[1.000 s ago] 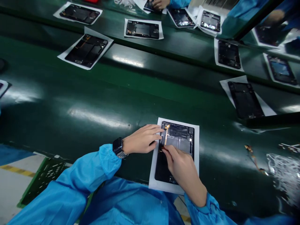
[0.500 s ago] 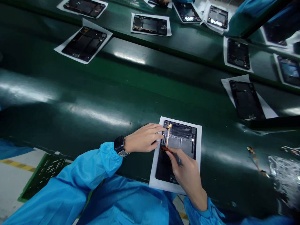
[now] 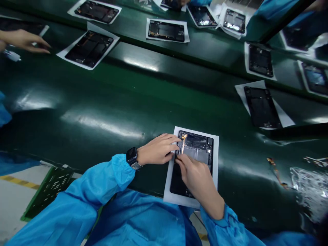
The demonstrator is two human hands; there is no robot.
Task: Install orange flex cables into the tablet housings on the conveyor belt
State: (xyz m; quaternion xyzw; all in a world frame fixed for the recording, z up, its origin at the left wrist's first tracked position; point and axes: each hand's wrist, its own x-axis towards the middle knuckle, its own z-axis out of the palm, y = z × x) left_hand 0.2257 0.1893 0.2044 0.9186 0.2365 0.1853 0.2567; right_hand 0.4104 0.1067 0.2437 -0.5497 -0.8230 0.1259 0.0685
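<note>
In front of me a black tablet housing (image 3: 203,155) lies on a sheet of white paper (image 3: 168,199), its inner side facing up. An orange-gold flex cable (image 3: 183,145) runs down the housing near its left side. My left hand (image 3: 159,149) rests at the left edge with fingers stretched out, the tips by the top of the cable. My right hand (image 3: 196,176) pinches the cable's lower end near the left edge, thumb and forefinger together. That hand covers the cable end and part of the housing's lower half.
Another housing (image 3: 89,49) on paper lies at the upper left, and one (image 3: 262,106) at the right. Several more sit on the raised ledge. A loose flex cable (image 3: 276,172) and a clear plastic bag (image 3: 309,189) are at right. Another person's hand (image 3: 25,40) reaches in at left.
My right hand has moved slightly up and left, covering the cable end that showed before. My left hand is nearly still. Another person's hand and a housing have come into view at upper left.
</note>
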